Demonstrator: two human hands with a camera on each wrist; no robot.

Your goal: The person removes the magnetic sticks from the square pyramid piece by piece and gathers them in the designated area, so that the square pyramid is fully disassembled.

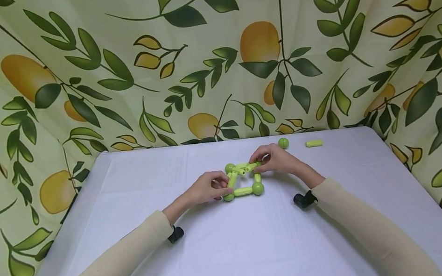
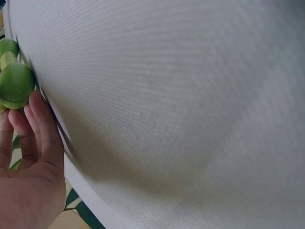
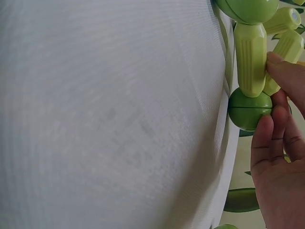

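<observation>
A four-sided frame of light-green building rods (image 1: pixel 243 192) and green balls (image 1: pixel 258 188) lies on the table, one ball at each corner. Two more rods (image 1: pixel 239 171) slant inward from the far corners, their free ends close together. At the near left corner my left hand (image 1: pixel 206 187) holds the green ball (image 2: pixel 16 86) with its fingertips; the thumb is hidden in the left wrist view. My right hand (image 1: pixel 276 158) is at the far right corner, fingertips against the green ball (image 3: pixel 248 117) there and thumb by the slanting rod (image 3: pixel 286 52).
A loose green ball (image 1: pixel 283 143) and a loose light-green rod (image 1: pixel 314 143) lie near the back edge of the white-covered table (image 1: pixel 229 254). Black wrist cameras (image 1: pixel 176 234) hang under both sleeves. A leaf-and-fruit patterned curtain (image 1: pixel 214 87) stands behind the table.
</observation>
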